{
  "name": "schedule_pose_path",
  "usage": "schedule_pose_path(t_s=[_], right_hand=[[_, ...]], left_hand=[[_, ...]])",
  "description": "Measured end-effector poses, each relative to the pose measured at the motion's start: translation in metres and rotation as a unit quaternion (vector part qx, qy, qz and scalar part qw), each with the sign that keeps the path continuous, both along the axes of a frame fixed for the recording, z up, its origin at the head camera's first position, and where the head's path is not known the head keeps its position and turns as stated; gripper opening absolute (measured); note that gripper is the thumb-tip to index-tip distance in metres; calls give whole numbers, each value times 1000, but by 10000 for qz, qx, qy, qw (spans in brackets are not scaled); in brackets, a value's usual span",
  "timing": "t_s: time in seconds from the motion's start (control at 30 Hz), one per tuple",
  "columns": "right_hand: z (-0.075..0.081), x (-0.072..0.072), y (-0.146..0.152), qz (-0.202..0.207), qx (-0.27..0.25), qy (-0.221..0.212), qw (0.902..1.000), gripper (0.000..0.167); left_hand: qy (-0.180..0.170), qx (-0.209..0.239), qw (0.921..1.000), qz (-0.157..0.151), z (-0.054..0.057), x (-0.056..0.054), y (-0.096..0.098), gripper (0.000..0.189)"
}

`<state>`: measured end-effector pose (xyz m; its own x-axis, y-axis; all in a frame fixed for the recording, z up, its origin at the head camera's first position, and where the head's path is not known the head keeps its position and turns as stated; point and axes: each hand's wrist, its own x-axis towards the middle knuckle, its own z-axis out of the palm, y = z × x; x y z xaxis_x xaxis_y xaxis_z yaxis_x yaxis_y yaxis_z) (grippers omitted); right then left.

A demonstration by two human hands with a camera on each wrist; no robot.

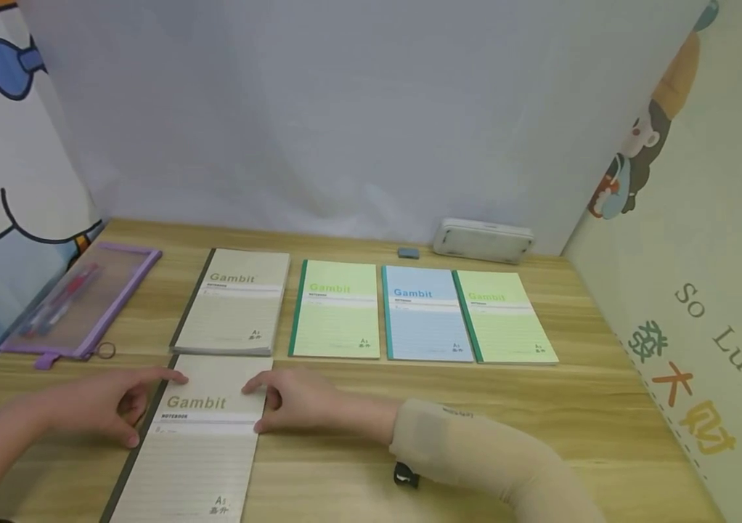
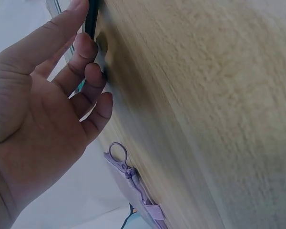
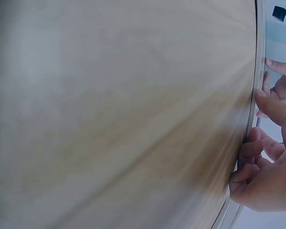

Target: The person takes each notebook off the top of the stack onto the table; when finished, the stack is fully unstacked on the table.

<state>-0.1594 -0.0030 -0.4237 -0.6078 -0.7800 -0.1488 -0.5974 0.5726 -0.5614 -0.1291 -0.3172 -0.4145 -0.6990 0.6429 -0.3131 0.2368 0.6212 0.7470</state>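
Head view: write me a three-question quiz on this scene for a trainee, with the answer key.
1. Multiple choice: what colour is the back-row notebook between the two green notebooks? A red; B blue; C black.
2. True or false: pens show through the purple-edged pouch.
3. Fill in: the dark spine of the front notebook is on the side of the ____ grip.

Key: 1. B. 2. True. 3. Left: the left grip is at that edge.
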Motion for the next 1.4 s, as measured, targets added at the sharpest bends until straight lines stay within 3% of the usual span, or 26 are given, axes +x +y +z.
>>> schedule_pose_path(t_s=[0.07, 0.17, 0.3, 0.37, 0.5, 0.6, 0.8, 1.03, 1.4], right_hand=[[1, -2, 1, 67, -44, -81, 9999, 50], [4, -4, 5, 224, -233, -342, 9989, 53], [14, -10, 9, 322, -410, -447, 9976, 57], [21, -14, 11, 280, -398, -279, 9984, 60], [33, -28, 13, 39, -289, -25, 9996, 63], [38, -41, 12, -134, -291, 71, 9995, 64], [37, -59, 8, -370, -439, 229, 9981, 66], [37, -71, 1, -857, -508, 175, 9949, 69], [16, -99, -11, -1345, -445, 81, 9899, 75]], left_hand=[[-3, -30, 10000, 8, 1, -2, 1, 83], [283, 91, 9995, -78, 3, -5, -1, 82], [1101, 31, 9939, -101, 11, -13, -3, 79], [1495, -62, 9887, -26, 16, -19, -4, 77], [2113, -485, 9754, 409, 24, -34, -5, 72], [2303, -818, 9662, 824, 32, -46, -3, 67], [2302, -848, 9621, 1188, 37, -76, 2, 69], [1955, -768, 9694, 1268, 17, -108, 5, 85], [1354, -555, 9743, 1709, 2, -131, 12, 110]])
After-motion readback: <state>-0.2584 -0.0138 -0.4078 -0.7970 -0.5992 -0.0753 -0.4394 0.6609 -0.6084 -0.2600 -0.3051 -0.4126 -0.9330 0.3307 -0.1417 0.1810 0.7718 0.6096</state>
